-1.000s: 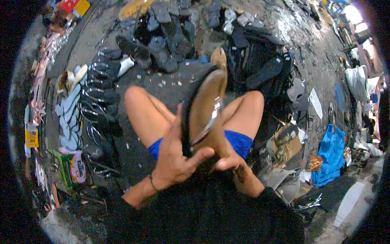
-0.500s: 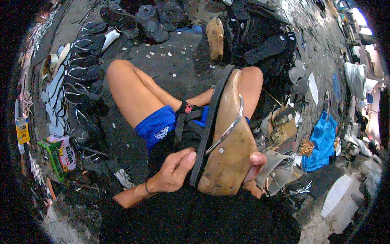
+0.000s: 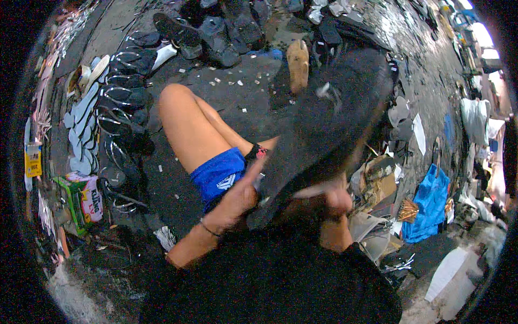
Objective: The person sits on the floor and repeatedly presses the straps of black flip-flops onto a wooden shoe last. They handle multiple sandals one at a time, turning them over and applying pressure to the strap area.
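Note:
A black flip-flop (image 3: 340, 108) fills the middle, its dark sole turned up toward me and blurred by motion. A pale patch shows on the sole. The wooden shoe last is mostly hidden beneath it; only a light edge shows by my right hand. My right hand (image 3: 338, 202) is closed at the sandal's near right side and grips it. My left hand (image 3: 237, 197), with a dark band at the wrist, is by the sandal's lower left edge. One finger points upward; the rest are smeared, so contact is unclear.
Another wooden last (image 3: 298, 67) lies ahead on the dark floor. A row of black flip-flops (image 3: 121, 100) and grey sole pieces (image 3: 81, 129) line the left, near a green and pink box (image 3: 83, 202). At right are a blue bag (image 3: 426, 202), scraps (image 3: 377, 183) and a white cutout (image 3: 448, 272).
The sandal on its last has flipped from showing its strap and the wooden last to showing its sole, tilting up to the right. My left hand has moved slightly, one finger now extended.

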The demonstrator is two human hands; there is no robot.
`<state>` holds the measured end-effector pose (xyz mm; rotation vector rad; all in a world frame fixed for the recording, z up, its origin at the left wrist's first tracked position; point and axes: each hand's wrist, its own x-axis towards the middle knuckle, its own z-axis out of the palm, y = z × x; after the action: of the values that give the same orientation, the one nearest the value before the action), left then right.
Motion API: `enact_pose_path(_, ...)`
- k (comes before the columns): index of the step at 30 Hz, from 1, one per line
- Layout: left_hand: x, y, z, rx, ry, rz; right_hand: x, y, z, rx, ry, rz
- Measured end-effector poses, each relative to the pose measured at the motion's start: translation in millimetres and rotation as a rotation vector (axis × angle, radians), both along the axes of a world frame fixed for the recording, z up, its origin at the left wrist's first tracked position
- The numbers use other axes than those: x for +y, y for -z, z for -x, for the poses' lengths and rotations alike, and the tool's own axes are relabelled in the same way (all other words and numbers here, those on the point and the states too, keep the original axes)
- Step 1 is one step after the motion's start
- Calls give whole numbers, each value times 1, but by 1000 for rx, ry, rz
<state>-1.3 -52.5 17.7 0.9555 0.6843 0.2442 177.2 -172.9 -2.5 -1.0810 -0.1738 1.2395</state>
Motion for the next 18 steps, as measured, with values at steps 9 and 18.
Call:
enact_pose_path(9, 24, 73, 55, 193, 18, -181, 66, 62, 55, -633, -447, 78)
enact_pose_path(18, 16, 66, 63, 104, 110, -345, 86, 42, -32, -171, -161, 178)
